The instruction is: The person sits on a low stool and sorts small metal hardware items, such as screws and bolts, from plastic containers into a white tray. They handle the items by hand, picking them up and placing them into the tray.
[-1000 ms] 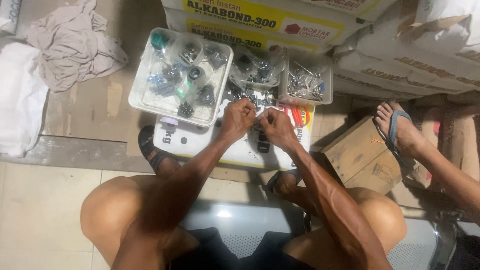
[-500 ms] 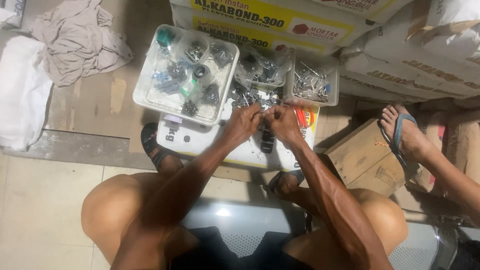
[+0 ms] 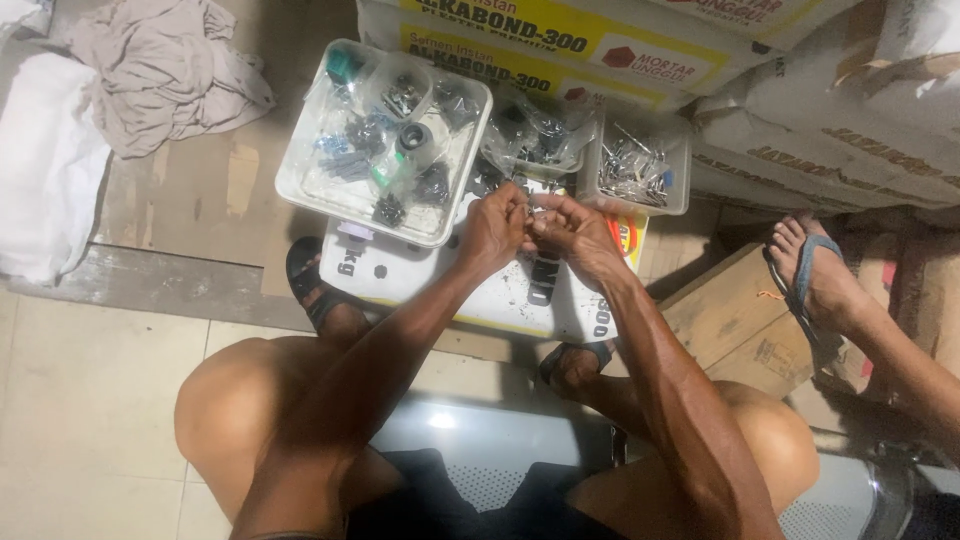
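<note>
**Both hands pinched on a tiny metal bit over the white sack**

Left hand (image 3: 492, 228) and right hand (image 3: 570, 232) meet fingertip to fingertip, fingers of both clenched on a small metal piece (image 3: 534, 210) between them. It's held just above the white sack (image 3: 440, 280) that serves as the surface, in front of the small trays. Piece is too small & mostly hidden by fingers to tell its long axis or which way it points; only a pale, shiny glint shows.

Around it: a big white tray (image 3: 300, 190) w/ bagged dark fittings and one green-capped part sits left of the hands, resting partly on the sack. A clear bag of dark hardware (image 3: 535, 135) lies just beyond the fingertips, and a small tray of silvery screws (image 3: 640, 172) is to the right, near the right hand. Behind all that, stacked paper sacks w/ yellow bands (image 3: 600, 40). Grey rags (image 3: 160, 70) lie on the floor far left. A cardboard box (image 3: 740, 315) stands right of the sack; another person's foot in a blue sandal (image 3: 810, 270) rests by it. Nothing sits between hands and trays.
</note>
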